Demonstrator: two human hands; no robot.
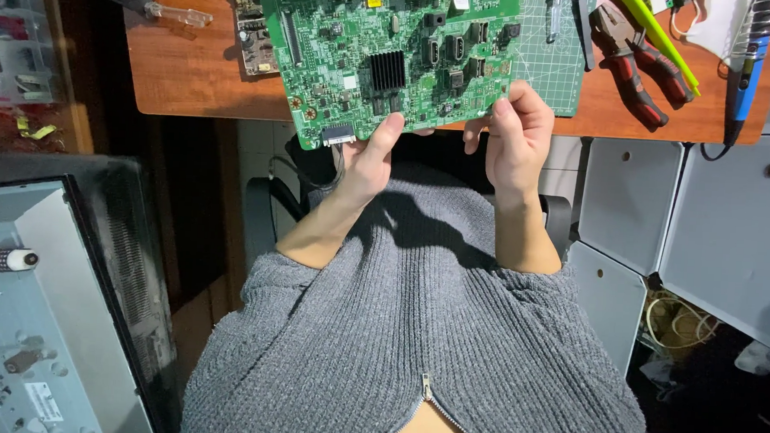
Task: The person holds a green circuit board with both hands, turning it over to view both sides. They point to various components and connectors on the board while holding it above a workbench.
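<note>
A large green circuit board (383, 52) with a black finned heat sink (388, 69) and several black connectors is held above the near edge of a wooden desk (183, 78). My left hand (366, 159) grips its near edge beside a small silver connector (338, 136). My right hand (517, 136) pinches the board's near right corner with fingers and thumb. Both forearms come out of grey knitted sleeves (415, 330).
On the desk lie a green cutting mat (552, 59), red-handled pliers (638, 67), a yellow-green tool (665, 38), a blue-handled soldering iron (746, 68), a smaller brown board (253, 33) and a clear-handled tool (179, 13). Grey drawers (705, 222) stand right; an opened flat panel (43, 314) lies left.
</note>
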